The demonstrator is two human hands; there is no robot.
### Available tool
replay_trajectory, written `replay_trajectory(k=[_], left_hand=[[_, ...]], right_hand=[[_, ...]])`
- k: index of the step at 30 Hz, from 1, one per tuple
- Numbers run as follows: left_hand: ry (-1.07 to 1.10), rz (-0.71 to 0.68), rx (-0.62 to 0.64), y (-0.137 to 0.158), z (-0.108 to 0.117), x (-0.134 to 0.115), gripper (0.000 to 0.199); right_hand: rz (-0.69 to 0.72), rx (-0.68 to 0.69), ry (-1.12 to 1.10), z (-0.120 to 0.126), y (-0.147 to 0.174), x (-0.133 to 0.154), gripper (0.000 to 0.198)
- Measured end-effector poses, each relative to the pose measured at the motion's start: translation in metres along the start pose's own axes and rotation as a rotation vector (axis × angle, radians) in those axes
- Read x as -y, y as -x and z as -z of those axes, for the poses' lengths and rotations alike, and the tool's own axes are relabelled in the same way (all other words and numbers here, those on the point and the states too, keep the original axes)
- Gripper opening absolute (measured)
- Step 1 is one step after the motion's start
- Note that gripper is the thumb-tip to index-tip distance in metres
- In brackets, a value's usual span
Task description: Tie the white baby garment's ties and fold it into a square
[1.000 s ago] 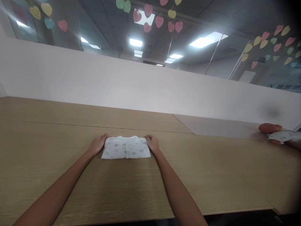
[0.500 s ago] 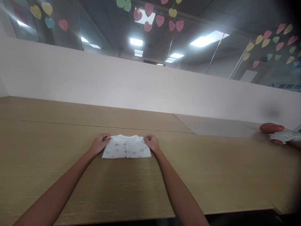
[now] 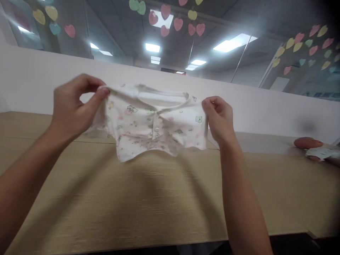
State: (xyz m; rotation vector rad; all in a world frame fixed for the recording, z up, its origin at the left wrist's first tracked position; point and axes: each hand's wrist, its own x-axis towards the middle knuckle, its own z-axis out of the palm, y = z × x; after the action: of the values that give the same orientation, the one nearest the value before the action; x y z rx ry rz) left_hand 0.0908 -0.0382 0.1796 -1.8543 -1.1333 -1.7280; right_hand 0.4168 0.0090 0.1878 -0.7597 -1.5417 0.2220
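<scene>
The bare left forearm (image 3: 34, 163) slants up from the lower left, while the bare right forearm (image 3: 243, 193) rises more steeply. The left hand (image 3: 74, 106) is raised, thumb (image 3: 91, 106) and fingers (image 3: 90, 81) pinched together; the right hand (image 3: 221, 117), well apart, pinches likewise.

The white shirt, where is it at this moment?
In the head view, the shirt is slightly left of centre, held up above the table between both hands.
</scene>
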Motion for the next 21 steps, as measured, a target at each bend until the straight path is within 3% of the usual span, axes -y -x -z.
replay_trajectory(k=[2,5,9,13,16,19,21], left_hand=[[0.011,0.042,0.045,-0.006,-0.001,0.003,0.034],[0.0,0.198,0.333,0.011,-0.021,0.029,0.037],[0.012,0.317,0.795,0.071,-0.061,0.083,0.042],[-0.203,0.436,1.1,0.13,-0.081,0.13,0.048],[-0.181,0.502,1.228,0.149,-0.068,0.157,0.049],[-0.16,0.54,1.33,0.155,-0.039,0.179,0.048],[-0.124,0.574,1.316,0.157,-0.02,0.191,0.043]], right_hand=[[-0.081,0.074,0.105,0.0,-0.007,-0.002,0.023],[-0.265,0.264,0.251,-0.016,0.004,-0.038,0.026],[-0.451,0.491,0.423,-0.048,0.048,-0.111,0.023],[-0.622,0.754,0.541,-0.059,0.09,-0.161,0.034],[-0.648,0.892,0.51,-0.046,0.103,-0.173,0.044],[-0.652,0.976,0.52,-0.021,0.101,-0.175,0.047],[-0.685,1.019,0.562,-0.002,0.097,-0.175,0.043]])
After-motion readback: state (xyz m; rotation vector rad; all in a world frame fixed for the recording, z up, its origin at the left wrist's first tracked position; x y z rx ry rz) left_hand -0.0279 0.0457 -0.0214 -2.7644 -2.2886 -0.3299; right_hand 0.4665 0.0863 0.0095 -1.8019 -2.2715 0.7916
